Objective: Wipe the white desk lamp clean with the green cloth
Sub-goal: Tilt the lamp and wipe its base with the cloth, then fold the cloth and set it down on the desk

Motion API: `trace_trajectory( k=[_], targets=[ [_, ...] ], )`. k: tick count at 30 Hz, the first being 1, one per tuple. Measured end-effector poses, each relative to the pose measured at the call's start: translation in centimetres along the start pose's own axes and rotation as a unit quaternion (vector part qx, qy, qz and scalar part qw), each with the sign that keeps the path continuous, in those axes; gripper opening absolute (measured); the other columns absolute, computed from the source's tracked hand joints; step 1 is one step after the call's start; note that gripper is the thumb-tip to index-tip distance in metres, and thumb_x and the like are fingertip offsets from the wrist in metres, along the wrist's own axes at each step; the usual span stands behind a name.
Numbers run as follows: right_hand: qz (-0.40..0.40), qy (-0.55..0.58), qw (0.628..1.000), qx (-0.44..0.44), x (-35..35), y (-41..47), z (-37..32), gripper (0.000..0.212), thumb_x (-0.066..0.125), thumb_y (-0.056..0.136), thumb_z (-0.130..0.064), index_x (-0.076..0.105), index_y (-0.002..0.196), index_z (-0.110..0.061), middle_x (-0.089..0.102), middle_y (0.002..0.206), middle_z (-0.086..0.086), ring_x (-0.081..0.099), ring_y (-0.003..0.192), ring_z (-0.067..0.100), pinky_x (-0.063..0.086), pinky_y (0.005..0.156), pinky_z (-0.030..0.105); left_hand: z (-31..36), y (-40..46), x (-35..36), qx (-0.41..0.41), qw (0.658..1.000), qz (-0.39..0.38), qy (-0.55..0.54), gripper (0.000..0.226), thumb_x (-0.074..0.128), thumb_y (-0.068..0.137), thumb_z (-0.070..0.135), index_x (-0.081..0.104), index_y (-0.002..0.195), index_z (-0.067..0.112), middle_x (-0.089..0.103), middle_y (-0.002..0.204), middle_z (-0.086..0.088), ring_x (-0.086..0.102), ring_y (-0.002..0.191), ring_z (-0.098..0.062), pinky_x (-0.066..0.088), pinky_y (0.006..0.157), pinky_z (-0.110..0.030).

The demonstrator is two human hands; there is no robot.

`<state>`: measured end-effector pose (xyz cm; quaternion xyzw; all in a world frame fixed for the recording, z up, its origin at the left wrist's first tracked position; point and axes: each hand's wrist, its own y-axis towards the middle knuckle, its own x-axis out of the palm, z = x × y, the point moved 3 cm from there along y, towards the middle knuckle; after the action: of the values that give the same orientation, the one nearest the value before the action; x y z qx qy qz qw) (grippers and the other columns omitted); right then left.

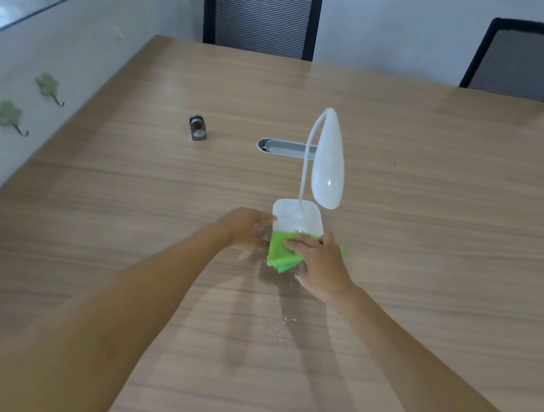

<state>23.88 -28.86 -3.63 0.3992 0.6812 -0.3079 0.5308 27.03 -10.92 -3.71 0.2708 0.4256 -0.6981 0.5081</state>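
white desk lamp (pixel 313 190) stands mid-table (pixel 126 223). right hand (pixel 319 265) presses flat, fingers together, on the green cloth (pixel 280 252) over the base's near edge. left hand (pixel 247 230) curls against the base's left side, steadying it. advice: keep base pinned, short firm strokes, then neck and head. count: one lamp, one cloth, two chairs (pixel 260 11).

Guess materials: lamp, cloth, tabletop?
Desk lamp: probably glossy white plastic, with a bright highlight on the head. Green cloth: soft fabric, folded in layers, maybe microfibre. Table: wood-grain surface with a slight sheen, likely laminate; can't confirm.
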Motion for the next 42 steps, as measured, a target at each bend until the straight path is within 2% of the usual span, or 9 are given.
trace_trajectory(
  k=[7,10,19,23,31,34,36,39,42],
  targets=[
    [0.118,0.044,0.989,0.082,-3.2,1.7,2.8,0.053,0.046,0.074,0.001,0.063,0.118,-0.023,0.065,0.123,-0.001,0.044,0.098,0.032,0.041,0.087,0.037,0.4,0.4,-0.2,0.004,1.000,0.016,0.012,0.055,0.064,0.082,0.027,0.052,0.135,0.029,0.055,0.140,0.009,0.050,0.130,-0.014,0.036,0.109,-0.024],
    [0.077,0.043,0.990,0.106,-2.9,3.0,3.4,0.054,0.046,0.077,0.000,0.061,0.122,-0.027,0.060,0.131,0.001,0.045,0.104,0.034,0.042,0.092,0.037,0.4,0.5,-0.1,0.004,1.000,0.019,0.014,0.054,0.064,0.083,0.028,0.052,0.135,0.028,0.056,0.140,0.008,0.049,0.131,-0.014,0.035,0.111,-0.026],
    [-0.015,0.049,0.999,-0.009,-1.4,-2.3,1.5,0.053,0.049,0.074,0.000,0.063,0.120,-0.023,0.061,0.131,-0.002,0.053,0.112,0.028,0.043,0.098,0.033,0.5,0.1,-0.1,-0.005,0.999,-0.001,0.038,0.056,0.059,0.083,0.026,0.047,0.137,0.035,0.054,0.141,0.006,0.048,0.132,-0.019,0.038,0.108,-0.030],
    [-0.019,0.167,0.985,0.035,-4.1,-3.0,1.9,0.046,0.046,0.070,0.007,0.070,0.102,-0.016,0.070,0.092,0.006,0.059,0.083,0.026,0.044,0.071,0.026,0.4,-1.2,-0.5,-0.020,0.998,-0.024,0.051,0.070,0.061,0.081,0.016,0.036,0.144,0.033,0.043,0.149,0.003,0.041,0.136,-0.021,0.036,0.107,-0.030],
    [-0.079,0.210,0.971,0.082,-5.8,-2.6,0.8,0.033,0.054,0.071,-0.002,0.069,0.093,-0.023,0.066,0.079,-0.003,0.056,0.075,0.017,0.039,0.056,0.012,1.1,-6.0,-2.0,0.019,0.997,-0.069,-0.010,0.099,0.088,0.055,0.037,0.039,0.141,0.041,0.051,0.140,0.005,0.046,0.131,-0.016,0.034,0.102,-0.025],
    [-0.093,0.236,0.963,0.087,-5.7,-2.2,-0.3,0.029,0.059,0.070,-0.005,0.069,0.093,-0.021,0.069,0.082,-0.018,0.059,0.085,0.016,0.042,0.063,0.002,1.5,-7.3,-1.9,0.019,0.998,-0.035,-0.044,0.083,0.086,0.057,0.039,0.053,0.133,0.033,0.059,0.126,0.005,0.054,0.116,-0.014,0.039,0.093,-0.022],
    [-0.103,0.250,0.959,0.087,-5.5,-1.9,-1.2,0.027,0.062,0.069,-0.009,0.069,0.089,-0.024,0.074,0.099,-0.004,0.063,0.097,0.019,0.050,0.079,0.022,1.4,-8.0,-2.1,0.020,0.997,0.004,-0.080,0.051,0.083,0.065,0.032,0.070,0.112,0.016,0.070,0.108,0.000,0.062,0.099,-0.012,0.046,0.089,-0.024],
    [-0.117,0.276,0.950,0.084,-5.3,-1.6,-2.6,0.023,0.067,0.068,-0.014,0.065,0.075,-0.037,0.071,0.085,-0.005,0.063,0.085,0.016,0.048,0.068,0.025,0.6,-9.1,-2.7,0.022,0.987,0.023,-0.157,0.019,0.079,0.073,0.022,0.068,0.069,0.007,0.063,0.063,0.007,0.056,0.062,0.003,0.046,0.074,-0.022],
    [-0.167,0.278,0.943,0.074,-4.6,-1.4,-3.9,0.028,0.074,0.070,-0.019,0.063,0.093,-0.030,0.061,0.092,-0.002,0.059,0.088,0.017,0.044,0.065,0.022,-1.2,-10.3,-3.6,-0.021,0.977,0.029,-0.209,0.016,0.077,0.075,0.021,0.075,0.083,0.007,0.066,0.071,0.004,0.056,0.070,-0.003,0.046,0.077,-0.021]
  ],
)
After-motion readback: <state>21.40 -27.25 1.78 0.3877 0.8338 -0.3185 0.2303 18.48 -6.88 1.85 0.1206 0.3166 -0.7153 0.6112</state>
